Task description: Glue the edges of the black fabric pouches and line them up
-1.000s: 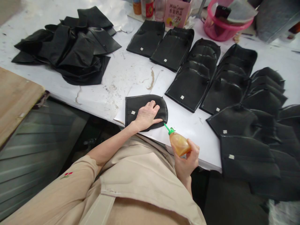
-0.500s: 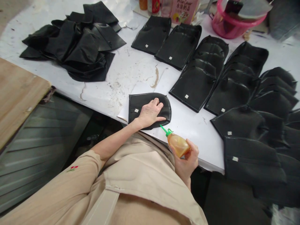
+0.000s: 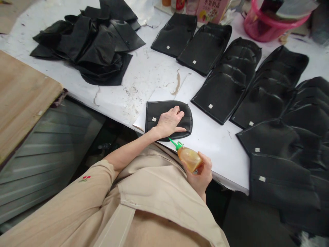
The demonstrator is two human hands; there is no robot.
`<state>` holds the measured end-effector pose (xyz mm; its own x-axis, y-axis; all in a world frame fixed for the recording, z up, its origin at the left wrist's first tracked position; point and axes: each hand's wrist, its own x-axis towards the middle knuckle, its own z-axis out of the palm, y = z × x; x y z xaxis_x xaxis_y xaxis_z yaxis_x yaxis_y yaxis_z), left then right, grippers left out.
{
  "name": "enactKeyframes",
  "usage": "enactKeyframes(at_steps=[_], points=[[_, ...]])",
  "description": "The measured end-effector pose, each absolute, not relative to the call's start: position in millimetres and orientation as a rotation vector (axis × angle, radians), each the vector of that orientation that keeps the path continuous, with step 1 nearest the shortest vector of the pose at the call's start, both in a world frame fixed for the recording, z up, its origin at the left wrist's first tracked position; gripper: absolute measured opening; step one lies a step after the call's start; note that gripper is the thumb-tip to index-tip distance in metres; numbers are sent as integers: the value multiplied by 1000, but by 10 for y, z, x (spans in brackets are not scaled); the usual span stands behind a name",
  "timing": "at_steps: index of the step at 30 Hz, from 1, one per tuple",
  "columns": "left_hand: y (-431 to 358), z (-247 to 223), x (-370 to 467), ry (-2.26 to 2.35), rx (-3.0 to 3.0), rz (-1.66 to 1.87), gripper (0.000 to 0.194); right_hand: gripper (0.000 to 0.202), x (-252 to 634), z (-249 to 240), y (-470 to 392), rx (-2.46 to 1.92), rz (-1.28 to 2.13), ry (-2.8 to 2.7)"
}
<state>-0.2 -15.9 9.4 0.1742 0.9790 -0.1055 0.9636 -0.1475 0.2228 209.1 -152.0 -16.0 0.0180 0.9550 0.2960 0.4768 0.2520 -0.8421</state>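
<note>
A black leather-like piece (image 3: pixel 154 111) with one rounded end and a small white tag lies flat at the table's front edge. My left hand (image 3: pixel 169 121) presses on top of it, thumb stretched out toward the rounded end and the fingers partly bent. In my right hand (image 3: pixel 202 175) is a squeeze glue bottle (image 3: pixel 190 159) with amber liquid and a green nozzle. The bottle is tilted, its tip at the piece's near edge below my left hand. Whether liquid comes out, I cannot see.
Overlapping rows of similar black pieces (image 3: pixel 218 92) cover the right side of the white table (image 3: pixel 154 73). A loose heap of black pieces (image 3: pixel 92 48) sits at the back left. At the back right stands a pink basket (image 3: pixel 275 27). A wooden board (image 3: pixel 25 96) borders the left.
The nozzle tip has moved left along the near edge of the black piece, with my right hand following. My left hand keeps its place on the piece. The whole view has shifted slightly.
</note>
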Motion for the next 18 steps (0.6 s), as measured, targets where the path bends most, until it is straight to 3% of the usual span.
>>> enactKeyframes(at_steps=[12, 18], points=[[-136, 162, -30, 1847, 2166, 94, 53, 55, 1997, -172, -1468, -1315, 731, -1664], [-197, 329, -377, 1732, 1978, 360, 38, 55, 1957, -125, -1418, -1257, 738, -1698]])
